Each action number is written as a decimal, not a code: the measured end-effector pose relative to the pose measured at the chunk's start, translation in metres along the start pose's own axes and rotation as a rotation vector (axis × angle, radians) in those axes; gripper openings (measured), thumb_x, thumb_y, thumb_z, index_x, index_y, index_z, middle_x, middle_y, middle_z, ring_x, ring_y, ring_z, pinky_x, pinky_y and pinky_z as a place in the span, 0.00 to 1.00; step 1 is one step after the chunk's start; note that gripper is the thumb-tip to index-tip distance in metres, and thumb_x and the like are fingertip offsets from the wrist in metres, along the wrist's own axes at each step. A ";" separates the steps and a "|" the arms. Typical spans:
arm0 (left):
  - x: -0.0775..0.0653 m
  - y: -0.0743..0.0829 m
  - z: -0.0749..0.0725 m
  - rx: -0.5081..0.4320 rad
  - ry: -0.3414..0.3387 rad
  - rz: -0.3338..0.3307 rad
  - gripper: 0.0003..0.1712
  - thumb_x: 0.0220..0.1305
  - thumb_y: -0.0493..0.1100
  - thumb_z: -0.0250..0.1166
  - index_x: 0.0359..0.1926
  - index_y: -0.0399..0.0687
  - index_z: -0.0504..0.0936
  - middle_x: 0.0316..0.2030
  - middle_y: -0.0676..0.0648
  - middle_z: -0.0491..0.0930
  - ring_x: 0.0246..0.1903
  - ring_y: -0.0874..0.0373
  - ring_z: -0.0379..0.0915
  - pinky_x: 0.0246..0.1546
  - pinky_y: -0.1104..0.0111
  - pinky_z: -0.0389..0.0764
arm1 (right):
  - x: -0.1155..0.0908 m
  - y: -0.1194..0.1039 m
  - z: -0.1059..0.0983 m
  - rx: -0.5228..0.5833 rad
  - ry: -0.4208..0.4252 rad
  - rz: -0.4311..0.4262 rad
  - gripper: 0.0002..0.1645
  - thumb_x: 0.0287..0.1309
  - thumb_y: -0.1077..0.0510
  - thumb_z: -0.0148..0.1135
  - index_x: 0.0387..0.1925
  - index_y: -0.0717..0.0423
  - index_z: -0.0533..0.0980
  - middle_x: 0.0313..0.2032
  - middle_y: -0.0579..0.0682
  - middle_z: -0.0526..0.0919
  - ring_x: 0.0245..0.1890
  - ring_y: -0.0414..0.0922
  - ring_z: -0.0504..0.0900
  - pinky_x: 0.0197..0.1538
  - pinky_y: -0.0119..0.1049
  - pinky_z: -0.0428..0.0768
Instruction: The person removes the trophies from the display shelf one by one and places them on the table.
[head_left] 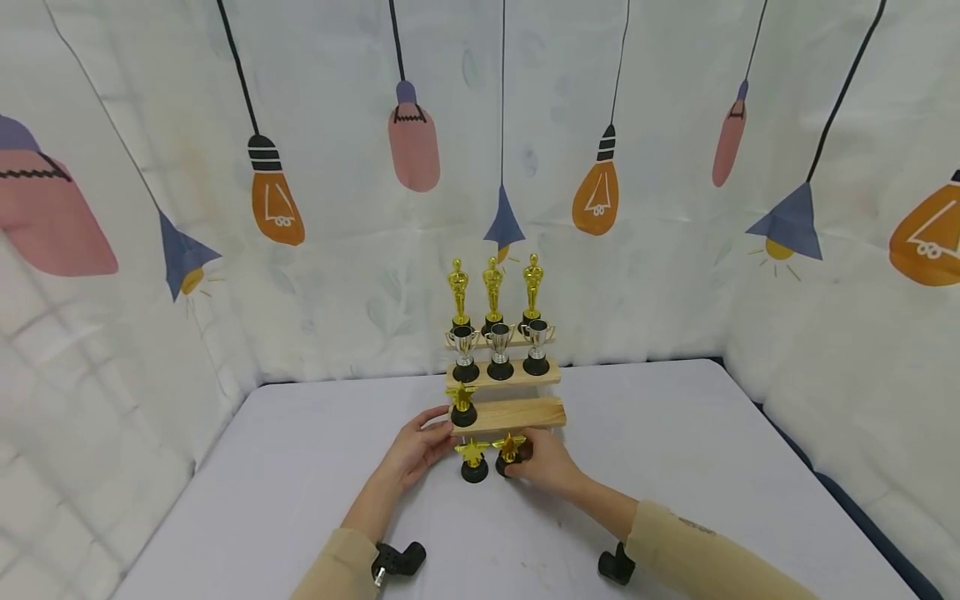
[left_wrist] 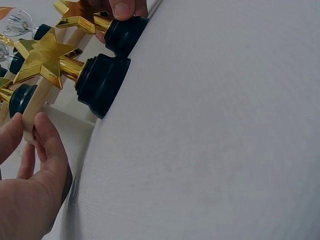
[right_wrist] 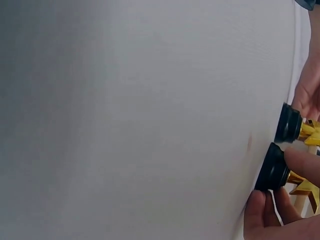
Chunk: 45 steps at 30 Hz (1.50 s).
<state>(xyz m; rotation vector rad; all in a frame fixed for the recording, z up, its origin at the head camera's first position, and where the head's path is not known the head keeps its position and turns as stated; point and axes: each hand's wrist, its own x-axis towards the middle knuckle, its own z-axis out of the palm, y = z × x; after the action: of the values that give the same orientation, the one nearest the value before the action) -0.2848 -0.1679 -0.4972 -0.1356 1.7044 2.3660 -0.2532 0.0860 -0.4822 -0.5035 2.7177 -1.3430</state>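
A tiered wooden display stand [head_left: 519, 414] is near the back of the table. My left hand [head_left: 416, 450] pinches the left end of its lowest board [left_wrist: 36, 104] between thumb and fingers. On that board, beside the thumb, a gold star trophy [head_left: 463, 412] stands upright on its black base. Two more star trophies are on the tabletop before the stand. The left one [head_left: 474, 469] stands free. My right hand [head_left: 551, 462] grips the other star trophy [head_left: 509, 450] by its black base [right_wrist: 272, 167], thumb on one side and fingers on the other.
Three silver cup trophies [head_left: 500, 350] line the middle board, and three gold figure trophies [head_left: 492, 287] the top one. A white cloth covers the table [head_left: 315, 467]. Behind it hangs a curtain [head_left: 337, 292] printed with lamps. Small black cameras [head_left: 401, 560] are strapped at both wrists.
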 end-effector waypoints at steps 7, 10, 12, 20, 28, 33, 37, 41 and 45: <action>0.000 -0.002 0.000 0.000 0.008 0.005 0.30 0.73 0.29 0.60 0.72 0.34 0.65 0.48 0.40 0.79 0.42 0.56 0.81 0.47 0.67 0.84 | -0.004 0.007 -0.008 0.001 -0.011 -0.021 0.27 0.48 0.65 0.79 0.50 0.64 0.79 0.36 0.50 0.81 0.37 0.44 0.78 0.40 0.38 0.80; 0.000 -0.001 0.000 -0.004 -0.003 0.007 0.30 0.73 0.29 0.60 0.73 0.34 0.64 0.47 0.41 0.79 0.42 0.56 0.81 0.48 0.66 0.84 | -0.006 0.008 -0.013 -0.005 0.000 -0.022 0.23 0.48 0.65 0.78 0.46 0.64 0.80 0.39 0.50 0.83 0.38 0.44 0.81 0.44 0.39 0.83; 0.000 0.000 0.000 -0.003 -0.008 0.009 0.30 0.73 0.29 0.60 0.73 0.33 0.64 0.47 0.41 0.79 0.42 0.56 0.81 0.48 0.66 0.84 | -0.008 0.008 -0.017 -0.003 0.004 -0.034 0.20 0.49 0.67 0.76 0.45 0.63 0.80 0.39 0.51 0.84 0.39 0.45 0.82 0.45 0.40 0.84; -0.001 0.001 0.001 -0.006 -0.004 0.007 0.30 0.73 0.29 0.60 0.72 0.33 0.64 0.46 0.40 0.78 0.42 0.56 0.81 0.47 0.67 0.84 | -0.012 0.003 -0.028 0.031 0.052 -0.087 0.13 0.54 0.72 0.68 0.42 0.63 0.80 0.39 0.55 0.84 0.38 0.45 0.80 0.43 0.36 0.82; 0.000 0.001 0.001 0.000 0.001 -0.003 0.30 0.73 0.29 0.61 0.72 0.33 0.65 0.48 0.40 0.79 0.42 0.56 0.82 0.49 0.66 0.84 | -0.007 -0.008 -0.032 0.046 0.094 -0.082 0.09 0.60 0.71 0.62 0.41 0.60 0.80 0.37 0.49 0.82 0.38 0.43 0.79 0.43 0.35 0.81; 0.000 0.000 0.001 0.000 -0.001 0.002 0.30 0.73 0.29 0.60 0.72 0.33 0.64 0.48 0.40 0.79 0.43 0.56 0.82 0.49 0.66 0.84 | -0.003 -0.013 -0.033 0.057 0.113 -0.075 0.09 0.60 0.71 0.61 0.40 0.60 0.81 0.37 0.48 0.83 0.38 0.43 0.79 0.43 0.37 0.81; 0.000 0.002 0.001 0.002 -0.001 0.000 0.30 0.73 0.29 0.60 0.73 0.34 0.64 0.48 0.39 0.79 0.43 0.56 0.82 0.50 0.65 0.83 | 0.002 -0.016 -0.031 0.058 0.121 -0.061 0.09 0.60 0.71 0.61 0.41 0.59 0.81 0.37 0.47 0.83 0.39 0.42 0.79 0.45 0.37 0.82; 0.000 0.002 0.001 -0.005 -0.007 -0.006 0.30 0.73 0.29 0.60 0.73 0.33 0.63 0.49 0.39 0.79 0.43 0.55 0.82 0.50 0.65 0.84 | 0.008 -0.019 -0.029 0.082 0.107 -0.057 0.07 0.63 0.69 0.62 0.41 0.60 0.81 0.38 0.47 0.83 0.40 0.43 0.80 0.47 0.39 0.82; -0.001 0.001 0.000 -0.014 -0.015 -0.009 0.31 0.74 0.30 0.60 0.73 0.33 0.63 0.49 0.39 0.78 0.44 0.55 0.82 0.49 0.66 0.84 | 0.015 -0.023 -0.027 0.120 0.085 -0.032 0.05 0.65 0.66 0.65 0.42 0.60 0.81 0.39 0.47 0.83 0.41 0.44 0.80 0.47 0.39 0.82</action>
<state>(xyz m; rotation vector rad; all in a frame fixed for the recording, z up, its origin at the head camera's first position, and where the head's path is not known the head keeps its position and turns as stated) -0.2843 -0.1682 -0.4956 -0.1269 1.6771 2.3665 -0.2664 0.0888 -0.4460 -0.4921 2.6842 -1.5591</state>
